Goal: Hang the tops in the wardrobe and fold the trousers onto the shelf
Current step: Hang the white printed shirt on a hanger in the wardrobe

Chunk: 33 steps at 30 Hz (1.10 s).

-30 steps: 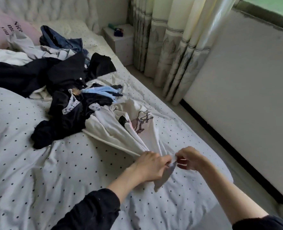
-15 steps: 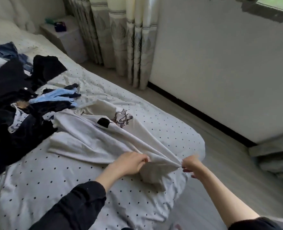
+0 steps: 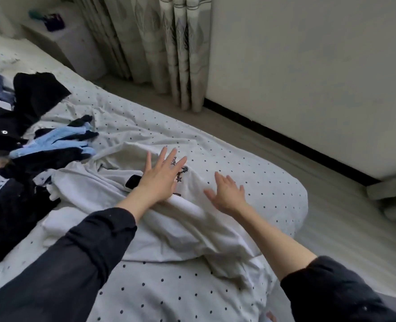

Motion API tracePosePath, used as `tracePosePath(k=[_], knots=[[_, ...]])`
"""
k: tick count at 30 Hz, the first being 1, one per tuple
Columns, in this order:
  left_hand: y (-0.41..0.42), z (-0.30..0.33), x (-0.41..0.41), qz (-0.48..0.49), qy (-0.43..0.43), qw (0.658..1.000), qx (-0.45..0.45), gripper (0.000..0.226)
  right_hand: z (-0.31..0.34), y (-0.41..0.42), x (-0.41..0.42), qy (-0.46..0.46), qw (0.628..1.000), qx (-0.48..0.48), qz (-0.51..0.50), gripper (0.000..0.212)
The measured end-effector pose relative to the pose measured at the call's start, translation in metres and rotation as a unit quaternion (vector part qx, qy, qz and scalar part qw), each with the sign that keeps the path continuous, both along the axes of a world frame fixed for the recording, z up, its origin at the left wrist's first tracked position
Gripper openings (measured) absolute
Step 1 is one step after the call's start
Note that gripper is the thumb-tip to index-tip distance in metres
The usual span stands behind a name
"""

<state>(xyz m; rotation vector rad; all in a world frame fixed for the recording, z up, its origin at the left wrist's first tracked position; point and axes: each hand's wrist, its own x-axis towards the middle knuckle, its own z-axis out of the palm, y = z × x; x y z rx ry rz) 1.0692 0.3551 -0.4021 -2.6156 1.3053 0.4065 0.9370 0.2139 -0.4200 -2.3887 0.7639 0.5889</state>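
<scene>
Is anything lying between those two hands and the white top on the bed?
Nothing visible does. The left hand rests with straight fingers directly on the white top, beside its printed design. The right hand is spread open at the top's edge; whether it touches is unclear. The dark clothes lie off to the left. No wardrobe is in view.

white top [image 3: 187,219]: print partly covered by the left hand [image 3: 162,175]; lower hem hidden under the forearms.
dark clothes pile [image 3: 11,205]: cut off at the left edge; separate garments cannot be told apart.
nightstand [image 3: 76,49]: far left, blurred; items on it unreadable.
grey bundle [image 3: 392,198]: far right, cut off by the edge.
</scene>
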Motion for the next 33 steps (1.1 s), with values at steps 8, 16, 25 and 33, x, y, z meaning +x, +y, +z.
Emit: tracePosePath(k=[8,16,25,33], knots=[[0.010,-0.011,0.004,-0.125,-0.007,0.990,0.057,0.032,0.000,0.044,-0.033,0.017,0.973,0.183,0.138,0.041],[0.089,-0.001,-0.039,-0.100,-0.015,0.991,-0.082,0.031,-0.006,0.045,-0.009,-0.114,0.992,0.043,0.014,0.041],[0.097,0.002,-0.058,-0.004,0.009,1.000,0.006,0.037,-0.023,0.051,0.002,0.016,0.991,0.116,-0.072,0.051],[0.022,0.019,-0.035,-0.072,0.004,0.997,-0.026,0.068,0.039,0.008,-0.043,-0.154,0.987,0.048,-0.010,0.022]])
